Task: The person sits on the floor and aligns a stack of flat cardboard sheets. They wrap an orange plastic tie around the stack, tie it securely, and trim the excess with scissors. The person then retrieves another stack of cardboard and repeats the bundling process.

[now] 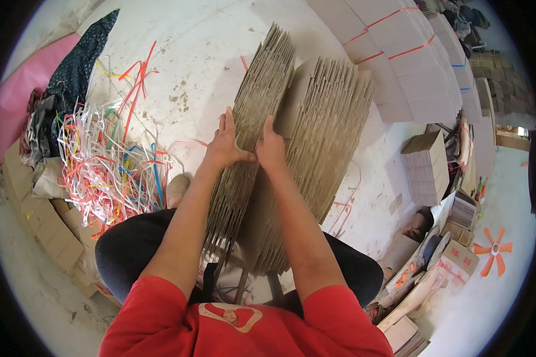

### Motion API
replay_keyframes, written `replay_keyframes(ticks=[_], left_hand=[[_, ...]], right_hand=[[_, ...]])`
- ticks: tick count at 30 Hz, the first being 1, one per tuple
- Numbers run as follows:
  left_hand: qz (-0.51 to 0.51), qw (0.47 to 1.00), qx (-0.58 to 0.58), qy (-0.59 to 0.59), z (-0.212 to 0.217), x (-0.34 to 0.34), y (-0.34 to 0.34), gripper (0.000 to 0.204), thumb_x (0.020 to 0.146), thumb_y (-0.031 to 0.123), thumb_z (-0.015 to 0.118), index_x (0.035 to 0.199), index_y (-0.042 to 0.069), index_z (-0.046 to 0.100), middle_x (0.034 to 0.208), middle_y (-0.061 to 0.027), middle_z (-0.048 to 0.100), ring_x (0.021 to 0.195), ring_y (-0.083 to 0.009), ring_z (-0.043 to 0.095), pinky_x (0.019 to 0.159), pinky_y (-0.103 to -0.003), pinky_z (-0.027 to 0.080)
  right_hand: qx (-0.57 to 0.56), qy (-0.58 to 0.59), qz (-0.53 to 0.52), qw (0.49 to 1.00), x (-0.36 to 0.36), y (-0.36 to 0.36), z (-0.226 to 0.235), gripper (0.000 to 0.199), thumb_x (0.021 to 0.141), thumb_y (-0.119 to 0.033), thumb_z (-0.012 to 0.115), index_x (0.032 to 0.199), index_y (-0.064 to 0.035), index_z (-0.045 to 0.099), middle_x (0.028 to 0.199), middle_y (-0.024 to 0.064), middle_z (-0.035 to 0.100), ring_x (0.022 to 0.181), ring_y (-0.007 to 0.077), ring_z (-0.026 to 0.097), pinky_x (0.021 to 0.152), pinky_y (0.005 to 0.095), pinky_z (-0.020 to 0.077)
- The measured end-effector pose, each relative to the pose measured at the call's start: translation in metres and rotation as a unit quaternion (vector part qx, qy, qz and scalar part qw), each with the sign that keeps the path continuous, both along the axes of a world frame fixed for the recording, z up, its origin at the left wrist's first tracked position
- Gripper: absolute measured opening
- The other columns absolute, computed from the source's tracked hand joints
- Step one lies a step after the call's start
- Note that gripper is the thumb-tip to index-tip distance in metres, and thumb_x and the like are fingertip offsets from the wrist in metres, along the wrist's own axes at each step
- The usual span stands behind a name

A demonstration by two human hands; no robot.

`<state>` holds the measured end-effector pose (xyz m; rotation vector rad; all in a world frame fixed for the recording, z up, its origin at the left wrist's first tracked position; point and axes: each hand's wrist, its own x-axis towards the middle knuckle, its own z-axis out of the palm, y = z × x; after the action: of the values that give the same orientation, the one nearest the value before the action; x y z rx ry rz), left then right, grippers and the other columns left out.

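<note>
Two long stacks of flattened cardboard stand on edge in front of me: a narrower left stack [253,95] and a wider right stack [324,137], with their layered edges facing up. My left hand [223,146] rests against the left side of the narrower stack, fingers stretched out and thumb reaching across its top. On that stack's right edge lies my right hand [271,149], one finger pointing away from me and the others curled against the cardboard sheets. Part of its grip is hidden. The two hands are close together with the left stack between them.
A tangled heap of plastic strapping [110,166] lies left of my leg. Tall strapped cardboard piles [393,53] stand at the far right, with a smaller cardboard bundle [426,169] nearer. An orange fan [493,250] is at the right. Dark cloth [80,71] lies at the left.
</note>
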<state>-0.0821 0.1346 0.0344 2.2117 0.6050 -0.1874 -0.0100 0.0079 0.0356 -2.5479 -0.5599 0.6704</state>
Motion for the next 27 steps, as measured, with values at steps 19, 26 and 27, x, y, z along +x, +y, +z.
replay_keyframes(ticks=[19, 26, 27], left_hand=[[0.011, 0.998, 0.031, 0.052, 0.022, 0.002, -0.013, 0.133, 0.048, 0.025, 0.086, 0.145, 0.011, -0.004, 0.148, -0.0188, 0.012, 0.119, -0.0445, 0.041, 0.092, -0.046, 0.045], [0.017, 0.998, 0.035, 0.052, 0.023, -0.001, -0.012, 0.132, 0.049, 0.025, 0.086, 0.145, 0.011, -0.003, 0.147, -0.0193, 0.015, 0.120, -0.0442, 0.041, 0.092, -0.047, 0.045], [0.017, 0.998, 0.035, 0.049, 0.023, -0.002, -0.012, 0.132, 0.049, 0.025, 0.086, 0.145, 0.011, -0.003, 0.147, -0.0194, 0.015, 0.120, -0.0442, 0.040, 0.092, -0.047, 0.045]], right_hand=[[-0.163, -0.196, 0.009, 0.967, -0.036, -0.024, 0.000, 0.069, 0.086, -0.020, 0.058, 0.137, 0.0097, 0.023, 0.145, 0.0257, 0.018, 0.136, 0.0388, 0.013, 0.109, 0.0542, 0.0111], [-0.027, -0.130, -0.154, 0.979, -0.041, -0.016, 0.015, 0.080, 0.080, -0.006, 0.063, 0.142, 0.0030, 0.013, 0.138, 0.0294, 0.026, 0.124, 0.0399, 0.034, 0.090, 0.0439, 0.0434], [-0.019, -0.121, -0.185, 0.975, -0.041, -0.015, 0.017, 0.080, 0.080, -0.005, 0.063, 0.142, 0.0023, 0.012, 0.135, 0.0302, 0.032, 0.119, 0.0403, 0.043, 0.084, 0.0430, 0.0481]])
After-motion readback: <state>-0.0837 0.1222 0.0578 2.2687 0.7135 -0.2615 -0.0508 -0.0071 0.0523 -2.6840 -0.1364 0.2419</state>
